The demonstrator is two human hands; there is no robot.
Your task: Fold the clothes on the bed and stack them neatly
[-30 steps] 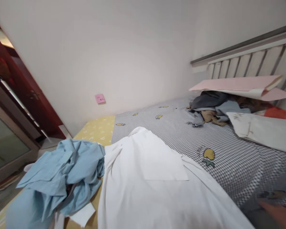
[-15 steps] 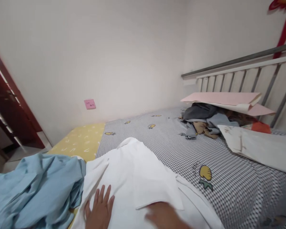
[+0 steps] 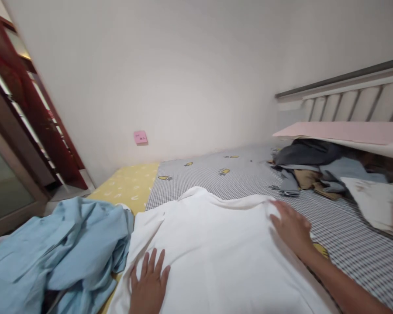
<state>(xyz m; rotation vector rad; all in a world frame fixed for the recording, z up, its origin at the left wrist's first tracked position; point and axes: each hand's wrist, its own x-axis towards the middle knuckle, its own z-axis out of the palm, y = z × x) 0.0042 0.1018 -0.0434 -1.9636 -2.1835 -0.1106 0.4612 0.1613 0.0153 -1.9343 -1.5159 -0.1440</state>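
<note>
Pressed open on the white shirt (image 3: 212,257) at six o'clock, left hand (image 3: 149,281) splayed flat, right hand (image 3: 291,226) curved loosely over the far edge at four o'clock, no clear grip, cloth evenly smoothed, light-blue shirt (image 3: 59,257) heaped at eight o'clock.

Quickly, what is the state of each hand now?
Left hand: open, flat on the white shirt.
Right hand: on the shirt's edge; grip cannot be told.

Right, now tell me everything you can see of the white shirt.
The white shirt looks like plain, soft cotton, with a collar at its far end. It lies spread flat on the grey checked sheet and yellow bedding, running out of view toward the person. The left hand rests palm down on it; the right hand touches its far right edge. Crumpled light-blue cloth meets its left side.
</note>
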